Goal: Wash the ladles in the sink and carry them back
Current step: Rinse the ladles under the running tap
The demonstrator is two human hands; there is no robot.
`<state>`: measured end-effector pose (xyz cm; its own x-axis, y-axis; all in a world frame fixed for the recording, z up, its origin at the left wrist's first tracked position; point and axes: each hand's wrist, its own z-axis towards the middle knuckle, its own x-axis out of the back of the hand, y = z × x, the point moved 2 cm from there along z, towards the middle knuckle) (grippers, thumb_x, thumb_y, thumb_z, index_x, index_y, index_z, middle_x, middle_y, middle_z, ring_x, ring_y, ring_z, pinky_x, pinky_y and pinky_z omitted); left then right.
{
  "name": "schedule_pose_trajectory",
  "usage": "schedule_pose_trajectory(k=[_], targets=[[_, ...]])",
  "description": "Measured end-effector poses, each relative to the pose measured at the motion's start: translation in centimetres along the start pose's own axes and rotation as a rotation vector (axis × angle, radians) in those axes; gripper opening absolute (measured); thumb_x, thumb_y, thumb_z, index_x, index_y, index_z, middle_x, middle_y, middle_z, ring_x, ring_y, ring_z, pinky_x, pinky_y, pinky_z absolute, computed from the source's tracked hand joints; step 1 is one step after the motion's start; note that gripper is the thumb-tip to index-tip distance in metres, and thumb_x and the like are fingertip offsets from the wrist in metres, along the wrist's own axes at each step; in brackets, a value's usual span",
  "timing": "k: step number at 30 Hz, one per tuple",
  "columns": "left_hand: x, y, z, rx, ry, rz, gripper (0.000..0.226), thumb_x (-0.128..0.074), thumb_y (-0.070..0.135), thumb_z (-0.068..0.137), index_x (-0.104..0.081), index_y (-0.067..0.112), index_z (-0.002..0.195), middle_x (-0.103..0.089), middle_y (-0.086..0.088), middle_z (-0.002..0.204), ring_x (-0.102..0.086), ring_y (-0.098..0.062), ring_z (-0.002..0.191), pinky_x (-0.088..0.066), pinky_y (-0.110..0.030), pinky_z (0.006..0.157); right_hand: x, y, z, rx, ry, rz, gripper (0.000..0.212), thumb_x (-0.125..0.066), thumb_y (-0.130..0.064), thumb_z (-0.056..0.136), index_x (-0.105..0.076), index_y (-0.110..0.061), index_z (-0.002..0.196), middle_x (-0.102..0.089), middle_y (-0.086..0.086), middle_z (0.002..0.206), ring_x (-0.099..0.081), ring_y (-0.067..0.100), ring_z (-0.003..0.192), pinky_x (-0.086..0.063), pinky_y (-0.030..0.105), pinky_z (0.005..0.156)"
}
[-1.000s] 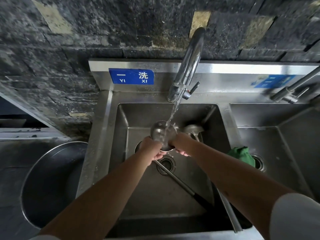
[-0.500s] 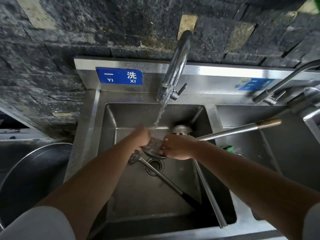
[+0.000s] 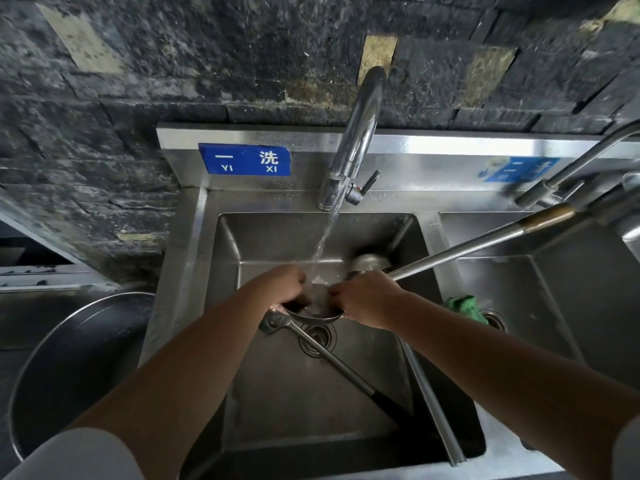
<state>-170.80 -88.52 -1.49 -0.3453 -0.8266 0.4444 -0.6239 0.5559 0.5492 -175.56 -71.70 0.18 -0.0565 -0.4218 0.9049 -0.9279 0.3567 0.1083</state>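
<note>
Over the left steel sink (image 3: 227, 306) both hands hold one metal ladle by its bowl (image 3: 313, 311) under the running water. My left hand (image 3: 280, 284) grips the bowl's left rim, and my right hand (image 3: 367, 299) grips the right rim. That ladle's long handle (image 3: 485, 242) sticks out up and to the right over the second basin. A second ladle (image 3: 369, 263) rests in the back right corner, its handle running to the front rim. A flat-ended utensil with a black grip (image 3: 332, 358) lies across the drain.
The tap (image 3: 356, 140) pours a steady stream. The right basin (image 3: 540, 306) holds a green cloth (image 3: 464, 306) next to its drain. A large round metal basin (image 3: 69, 368) stands left of the sink. A second tap (image 3: 568, 174) reaches in from the right. Dark stone wall behind.
One second ago the ladle bowl faced upright under the stream; it has since been turned so its handle swings out to the right, and both hands still grip the bowl.
</note>
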Motion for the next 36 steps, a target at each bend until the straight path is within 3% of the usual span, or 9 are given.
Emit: schedule_pose_trajectory(k=[2, 5, 8, 12, 17, 23, 28, 31, 36], targets=[[0.3, 0.6, 0.1, 0.033, 0.045, 0.115, 0.02, -0.059, 0.024, 0.093, -0.068, 0.008, 0.101, -0.069, -0.009, 0.093, -0.067, -0.02, 0.077, -0.052, -0.027, 0.065, 0.3, 0.0, 0.1, -0.008, 0.009, 0.0, 0.021, -0.048, -0.036, 0.093, -0.064, -0.031, 0.106, -0.07, -0.007, 0.094, -0.069, 0.022, 0.086, -0.043, 0.029, 0.06], [0.5, 0.8, -0.8, 0.157, -0.012, -0.428, 0.015, -0.052, 0.009, 0.095, -0.063, 0.0, 0.098, -0.065, -0.013, 0.081, -0.065, -0.02, 0.059, -0.053, -0.03, 0.05, 2.4, 1.0, -0.2, -0.032, -0.094, 0.149, 0.035, -0.054, -0.056, 0.089, -0.069, -0.031, 0.109, -0.067, -0.005, 0.085, -0.062, 0.019, 0.08, -0.046, 0.029, 0.065], [-0.3, 0.0, -1.5, 0.188, -0.075, -1.084, 0.023, -0.049, 0.012, 0.092, -0.058, 0.001, 0.109, -0.069, -0.019, 0.103, -0.067, -0.034, 0.093, -0.055, -0.048, 0.077, 4.1, 1.7, -0.6, -0.089, -0.119, 0.291, 0.041, -0.062, -0.061, 0.082, -0.072, -0.026, 0.103, -0.057, -0.01, 0.07, -0.055, 0.014, 0.071, -0.052, 0.03, 0.07], [-2.4, 0.5, -1.0, 0.08, 0.068, -1.408, 0.056, -0.035, 0.061, 0.094, -0.059, 0.018, 0.12, -0.067, -0.013, 0.118, -0.064, -0.033, 0.108, -0.044, -0.054, 0.098, 5.8, 1.8, -0.1, -0.148, -0.169, 0.597, 0.031, -0.065, -0.043, 0.089, -0.07, -0.014, 0.095, -0.058, -0.01, 0.068, -0.054, 0.01, 0.063, -0.037, 0.021, 0.055], [-4.9, 0.5, -0.4, -0.189, 0.623, -0.814, 0.058, -0.037, 0.072, 0.078, -0.056, 0.028, 0.112, -0.06, -0.013, 0.112, -0.061, -0.032, 0.105, -0.051, -0.049, 0.089, 5.7, 1.0, -0.4, -0.215, -0.252, 1.053, 0.028, -0.055, -0.037, 0.098, -0.057, -0.024, 0.073, -0.055, -0.012, 0.039, -0.045, 0.0, 0.032, -0.038, 0.026, 0.05], [-3.4, -1.1, -1.5, -0.2, 0.697, -0.484, 0.066, -0.037, 0.079, 0.077, -0.063, 0.028, 0.111, -0.069, 0.004, 0.097, -0.066, -0.015, 0.084, -0.057, -0.034, 0.073, 3.3, -0.7, 1.0, -0.369, -0.221, 1.397, 0.055, -0.035, -0.062, 0.096, -0.066, -0.016, 0.095, -0.072, 0.016, 0.073, -0.048, 0.014, 0.041, -0.034, 0.02, 0.042], [-1.5, -2.2, -2.6, 0.188, 0.629, -0.891, 0.043, -0.039, 0.043, 0.098, -0.068, 0.011, 0.099, -0.071, -0.01, 0.096, -0.067, -0.024, 0.088, -0.056, -0.042, 0.085, 3.5, -2.0, 2.0, -0.359, -0.118, 1.231, 0.049, -0.036, -0.054, 0.1, -0.063, -0.013, 0.094, -0.07, 0.014, 0.08, -0.049, 0.009, 0.043, -0.036, 0.019, 0.039], [-1.2, -1.3, -4.0, 0.235, 0.286, -1.389, 0.051, -0.038, 0.053, 0.097, -0.066, 0.01, 0.098, -0.072, -0.016, 0.098, -0.067, -0.031, 0.095, -0.053, -0.046, 0.092, 3.7, -2.6, 2.3, -0.229, 0.032, 0.893, 0.026, -0.054, -0.043, 0.097, -0.061, -0.022, 0.083, -0.066, -0.004, 0.078, -0.06, 0.002, 0.06, -0.05, 0.017, 0.057], [-0.7, -1.4, -5.8, 0.215, -0.02, -1.481, 0.02, -0.051, 0.019, 0.091, -0.053, -0.001, 0.094, -0.068, -0.02, 0.091, -0.062, -0.044, 0.107, -0.051, -0.06, 0.09, 4.8, -3.1, 0.8, -0.168, 0.053, 0.094, 0.038, -0.051, -0.056, 0.093, -0.067, -0.025, 0.108, -0.066, 0.0, 0.111, -0.065, 0.025, 0.103, -0.048, 0.034, 0.07]])
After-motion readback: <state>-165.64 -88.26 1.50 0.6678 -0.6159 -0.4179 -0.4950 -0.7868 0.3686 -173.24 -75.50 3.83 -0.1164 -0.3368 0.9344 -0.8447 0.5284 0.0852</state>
